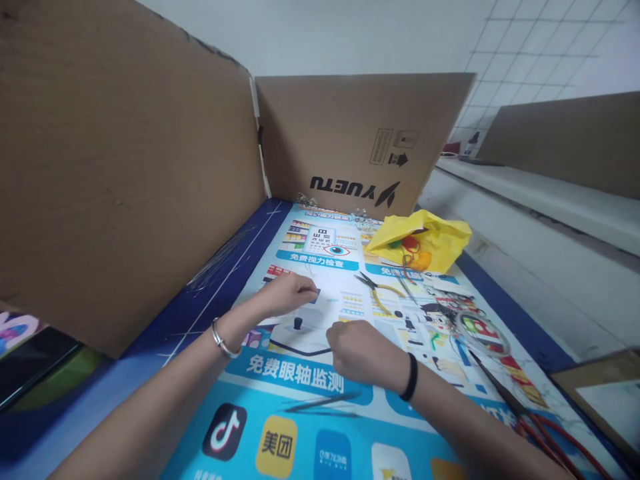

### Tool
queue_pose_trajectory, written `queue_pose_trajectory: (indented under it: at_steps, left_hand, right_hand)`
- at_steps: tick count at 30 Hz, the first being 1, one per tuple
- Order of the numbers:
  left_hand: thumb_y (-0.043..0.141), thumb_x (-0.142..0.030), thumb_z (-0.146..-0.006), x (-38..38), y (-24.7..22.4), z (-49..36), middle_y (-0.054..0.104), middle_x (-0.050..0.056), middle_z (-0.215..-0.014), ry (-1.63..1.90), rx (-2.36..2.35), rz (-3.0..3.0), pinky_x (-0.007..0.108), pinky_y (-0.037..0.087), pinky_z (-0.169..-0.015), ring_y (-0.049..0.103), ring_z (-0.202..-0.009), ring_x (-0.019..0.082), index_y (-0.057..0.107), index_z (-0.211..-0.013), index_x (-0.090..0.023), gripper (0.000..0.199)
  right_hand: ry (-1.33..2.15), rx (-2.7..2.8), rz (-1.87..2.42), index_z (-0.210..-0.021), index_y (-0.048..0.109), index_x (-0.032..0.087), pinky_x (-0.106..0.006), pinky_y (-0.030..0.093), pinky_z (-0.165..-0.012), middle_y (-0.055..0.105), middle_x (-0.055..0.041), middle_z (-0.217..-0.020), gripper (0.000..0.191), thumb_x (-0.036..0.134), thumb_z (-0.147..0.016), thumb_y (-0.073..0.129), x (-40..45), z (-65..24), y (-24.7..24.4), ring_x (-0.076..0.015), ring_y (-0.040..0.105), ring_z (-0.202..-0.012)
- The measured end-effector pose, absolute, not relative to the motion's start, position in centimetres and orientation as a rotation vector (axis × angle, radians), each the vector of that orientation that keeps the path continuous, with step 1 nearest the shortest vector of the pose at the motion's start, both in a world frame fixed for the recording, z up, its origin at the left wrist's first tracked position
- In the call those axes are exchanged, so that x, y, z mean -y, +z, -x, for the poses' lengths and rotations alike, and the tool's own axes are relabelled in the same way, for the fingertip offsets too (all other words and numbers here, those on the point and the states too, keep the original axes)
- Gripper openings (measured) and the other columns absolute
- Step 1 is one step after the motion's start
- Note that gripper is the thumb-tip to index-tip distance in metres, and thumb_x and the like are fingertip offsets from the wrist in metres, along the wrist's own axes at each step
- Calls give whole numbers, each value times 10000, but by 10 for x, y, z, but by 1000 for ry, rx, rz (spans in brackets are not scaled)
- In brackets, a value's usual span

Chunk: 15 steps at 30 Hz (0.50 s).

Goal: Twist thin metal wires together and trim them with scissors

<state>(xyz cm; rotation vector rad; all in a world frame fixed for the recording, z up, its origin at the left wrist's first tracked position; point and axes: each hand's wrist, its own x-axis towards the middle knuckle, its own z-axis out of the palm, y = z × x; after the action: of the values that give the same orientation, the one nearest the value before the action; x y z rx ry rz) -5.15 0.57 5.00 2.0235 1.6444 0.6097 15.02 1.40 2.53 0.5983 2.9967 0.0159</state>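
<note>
My left hand [290,294], with a silver bangle at its wrist, is closed in a pinch above the printed sheet [280,400]. My right hand [360,350], wearing a black band, is curled closed a little nearer and to the right. The hands are apart, and whatever their fingertips hold, if anything, is too small or hidden to make out. Beyond them lie yellow-handled pliers [381,288], jaws pointing away left, beside thin metal tweezers [407,290]. Thin dark pointed tools [320,403] rest on the sheet below my right hand.
Cardboard panels [150,153] wall the left and back. A yellow bag [445,240] holds red and orange bundles. Right of it are a round clear container [483,333] and red-handled scissors [530,420]. Thin wires [220,257] lie along the dark blue strip on the left.
</note>
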Motion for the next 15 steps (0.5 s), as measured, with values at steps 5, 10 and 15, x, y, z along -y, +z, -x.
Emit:
queue_pose_trajectory:
  at_steps: [5, 10, 15]
  left_hand:
    - [442, -262, -756, 4, 54, 32, 608, -16, -566, 352, -1434, -2017, 203, 323, -495, 506, -526, 105, 646, -657, -174, 244]
    - [434, -126, -670, 4, 47, 30, 638, -25, -581, 291, -1480, -2118, 203, 321, -499, 514, -524, 109, 673, -689, -212, 255]
    - [449, -130, -672, 3, 40, 30, 650, 6, -621, 307, -1625, -2288, 219, 312, -514, 530, -556, 132, 657, -649, -207, 223]
  right_hand:
    - [26, -3028, -729, -850, 561, 148, -270, 318, -562, 616, -73, -839, 182, 128, -742, 415, -26, -151, 28, -173, 562, -677]
    - [80, -3058, -821, -875, 554, 144, -272, 334, -593, 592, -76, -830, 175, 108, -774, 415, -26, -149, 28, -182, 556, -730]
    - [-60, -3086, -946, -855, 558, 154, -249, 348, -641, 587, -60, -821, 161, 139, -830, 399, -33, -149, 24, -159, 545, -757]
